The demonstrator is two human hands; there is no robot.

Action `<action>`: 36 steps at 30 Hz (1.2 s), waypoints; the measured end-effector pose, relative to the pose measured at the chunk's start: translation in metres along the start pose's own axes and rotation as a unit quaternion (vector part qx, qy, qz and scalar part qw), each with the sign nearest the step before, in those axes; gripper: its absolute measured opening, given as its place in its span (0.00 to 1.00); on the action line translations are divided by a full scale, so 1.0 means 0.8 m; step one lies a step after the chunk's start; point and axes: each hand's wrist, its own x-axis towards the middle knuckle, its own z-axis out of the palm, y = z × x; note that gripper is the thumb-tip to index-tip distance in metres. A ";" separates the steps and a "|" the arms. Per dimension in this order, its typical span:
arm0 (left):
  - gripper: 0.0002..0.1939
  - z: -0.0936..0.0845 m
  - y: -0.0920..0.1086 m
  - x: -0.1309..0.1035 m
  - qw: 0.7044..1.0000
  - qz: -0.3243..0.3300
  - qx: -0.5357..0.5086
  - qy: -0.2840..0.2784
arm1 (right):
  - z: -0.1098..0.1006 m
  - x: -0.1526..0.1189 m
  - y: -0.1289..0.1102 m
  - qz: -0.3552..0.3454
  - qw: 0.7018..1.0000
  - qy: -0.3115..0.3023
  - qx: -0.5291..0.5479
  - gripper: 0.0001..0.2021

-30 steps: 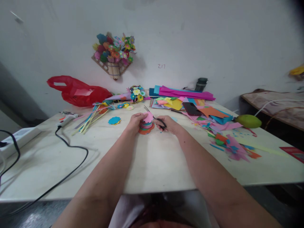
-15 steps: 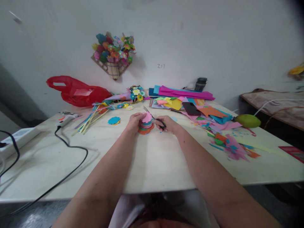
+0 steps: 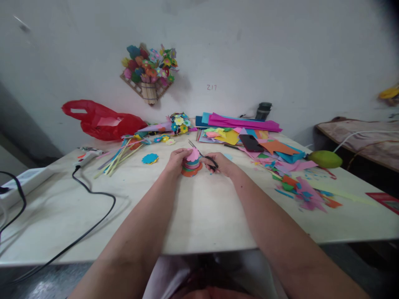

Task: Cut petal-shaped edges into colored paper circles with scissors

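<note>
My left hand [image 3: 178, 160] is closed on a fanned stack of scalloped paper pieces [image 3: 191, 166], pink on top with teal, green and orange layers below. Black-handled scissors [image 3: 211, 162] sit in my closed right hand [image 3: 220, 163], their blades pointing up and away to the left, along the upper right edge of the pink piece. Whether the blades touch the paper I cannot tell. Left of my hands lies a blue scalloped paper piece [image 3: 150, 158] with a yellow edge showing under it.
Paper strips [image 3: 120, 155], a glue gun [image 3: 89, 158] with its cord, and a red plastic bag [image 3: 106, 122] lie to the left. Coloured scraps [image 3: 305, 193] and a phone [image 3: 250, 143] are at right. Paper flowers [image 3: 180, 121] and magenta paper [image 3: 243, 121] line the back.
</note>
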 end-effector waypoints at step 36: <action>0.18 -0.002 -0.002 0.003 1.000 0.006 -0.019 0.003 | -0.002 -0.008 -0.008 0.004 1.000 -0.012 0.022 0.14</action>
